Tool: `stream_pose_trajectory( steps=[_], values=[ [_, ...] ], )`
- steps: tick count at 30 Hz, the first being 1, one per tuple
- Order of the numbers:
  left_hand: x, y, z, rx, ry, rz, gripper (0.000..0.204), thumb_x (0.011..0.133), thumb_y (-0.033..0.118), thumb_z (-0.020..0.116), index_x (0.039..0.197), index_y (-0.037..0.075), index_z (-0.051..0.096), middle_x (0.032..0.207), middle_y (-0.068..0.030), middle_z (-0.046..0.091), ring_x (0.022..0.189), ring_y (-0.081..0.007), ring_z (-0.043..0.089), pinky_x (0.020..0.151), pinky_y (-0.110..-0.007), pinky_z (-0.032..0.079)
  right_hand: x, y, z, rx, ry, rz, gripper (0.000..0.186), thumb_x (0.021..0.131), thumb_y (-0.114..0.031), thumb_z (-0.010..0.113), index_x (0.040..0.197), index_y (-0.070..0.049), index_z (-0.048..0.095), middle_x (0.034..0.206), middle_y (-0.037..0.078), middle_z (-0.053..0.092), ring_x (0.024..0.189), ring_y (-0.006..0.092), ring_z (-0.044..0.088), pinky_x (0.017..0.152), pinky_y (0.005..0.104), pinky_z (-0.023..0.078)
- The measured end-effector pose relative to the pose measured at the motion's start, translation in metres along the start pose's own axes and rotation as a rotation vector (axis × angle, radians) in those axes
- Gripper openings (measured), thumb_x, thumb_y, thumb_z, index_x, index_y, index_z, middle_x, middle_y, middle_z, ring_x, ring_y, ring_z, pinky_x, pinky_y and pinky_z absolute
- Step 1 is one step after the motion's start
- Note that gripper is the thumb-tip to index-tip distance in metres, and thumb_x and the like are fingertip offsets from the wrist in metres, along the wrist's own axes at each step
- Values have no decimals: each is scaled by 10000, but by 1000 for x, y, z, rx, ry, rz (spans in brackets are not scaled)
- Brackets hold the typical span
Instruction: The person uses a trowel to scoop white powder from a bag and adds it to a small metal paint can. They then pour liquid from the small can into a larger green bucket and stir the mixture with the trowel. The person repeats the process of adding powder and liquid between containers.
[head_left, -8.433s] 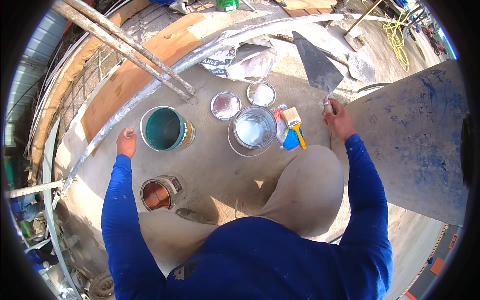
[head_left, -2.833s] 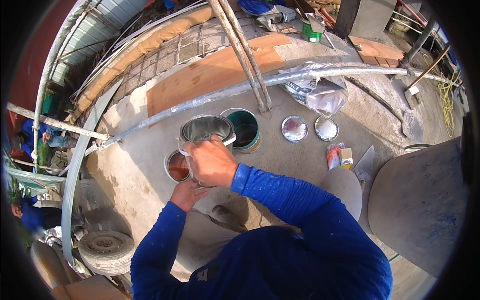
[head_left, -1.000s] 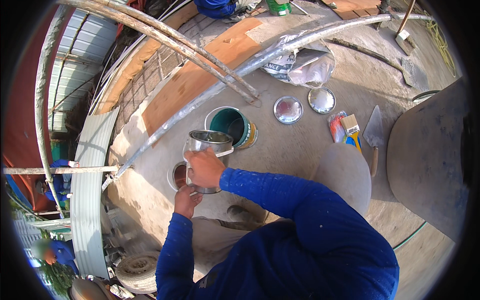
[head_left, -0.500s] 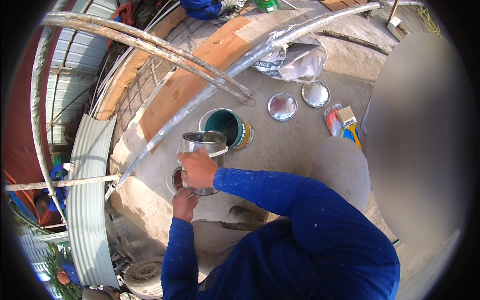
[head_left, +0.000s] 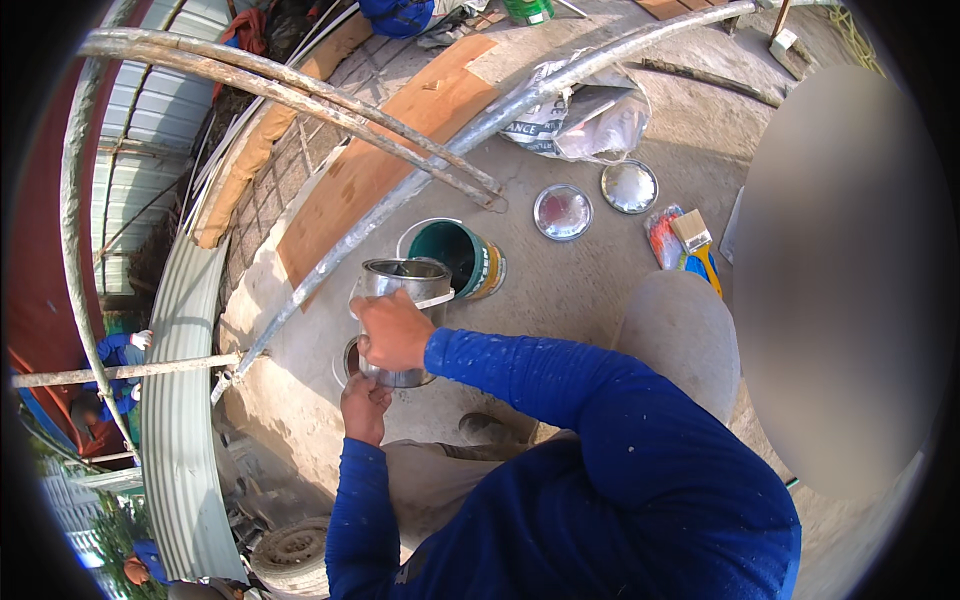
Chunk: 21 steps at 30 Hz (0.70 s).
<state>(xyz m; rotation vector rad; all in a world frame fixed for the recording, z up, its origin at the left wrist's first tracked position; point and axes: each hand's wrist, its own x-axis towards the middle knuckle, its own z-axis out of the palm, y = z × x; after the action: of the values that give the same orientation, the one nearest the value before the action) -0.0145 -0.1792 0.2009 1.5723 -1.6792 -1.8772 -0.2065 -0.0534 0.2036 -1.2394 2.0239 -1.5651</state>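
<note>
A shiny metal paint can (head_left: 405, 283) with a wire-and-white handle leans toward a green bucket (head_left: 484, 268), its rim close to the bucket's mouth. My right hand (head_left: 396, 332) is wrapped around the can's side. My left hand (head_left: 364, 408) has its fingers curled at the can's lower edge and supports it there. Partly hidden behind the can and my hands, a second open can (head_left: 349, 362) shows a reddish-brown inside. Whether anything flows from the held can I cannot make out.
Two round metal lids (head_left: 563, 212) (head_left: 630, 187) lie on the concrete. A paintbrush (head_left: 700, 247) rests on a colourful packet by my knee. Beyond are a crumpled sack (head_left: 570, 118), a long metal pipe (head_left: 392, 205) and a plywood board (head_left: 340, 205). Two co-workers (head_left: 110, 370) (head_left: 150, 560) are at far left.
Both hands keep their hold on the can, which has barely moved beside the bucket. At far left, a co-worker's arms have shifted and a second gloved hand shows.
</note>
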Motion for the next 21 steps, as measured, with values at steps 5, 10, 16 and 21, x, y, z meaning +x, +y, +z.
stream_pose_trajectory(
  steps=[5, 10, 16, 21],
  values=[
    [-1, 2, 4, -14, -1, 16, 133, 989, 129, 557, 1098, 85, 620, 937, -38, 675, 806, -170, 681, 721, -308, 522, 3, 4, 1, 21, 17, -21, 379, 823, -192, 697, 1121, 32, 626, 1017, 234, 736, 996, 428, 721, 912, 560, 439],
    [0, 2, 3, -15, 17, 24, 114, 998, 129, 567, 1094, 91, 615, 926, -28, 661, 804, -158, 670, 716, -296, 513, 4, -1, -3, 16, -16, 5, 362, 835, -199, 686, 1108, 29, 619, 1022, 239, 733, 1002, 438, 716, 922, 567, 438],
    [4, -2, -5, -6, 25, 45, 235, 981, 123, 575, 1204, 62, 614, 988, -58, 681, 814, -185, 665, 710, -319, 518, 4, -1, -1, 29, -7, -3, 361, 842, -210, 679, 1103, 31, 611, 1028, 249, 729, 1010, 445, 711, 935, 575, 436],
    [3, 0, -4, -14, 50, 46, 244, 971, 99, 579, 1213, 67, 593, 965, -56, 673, 798, -184, 661, 703, -324, 516, 3, -3, -1, 12, -29, 10, 375, 844, -217, 677, 1113, 33, 601, 1030, 253, 725, 1007, 448, 711, 937, 578, 436]
  ],
)
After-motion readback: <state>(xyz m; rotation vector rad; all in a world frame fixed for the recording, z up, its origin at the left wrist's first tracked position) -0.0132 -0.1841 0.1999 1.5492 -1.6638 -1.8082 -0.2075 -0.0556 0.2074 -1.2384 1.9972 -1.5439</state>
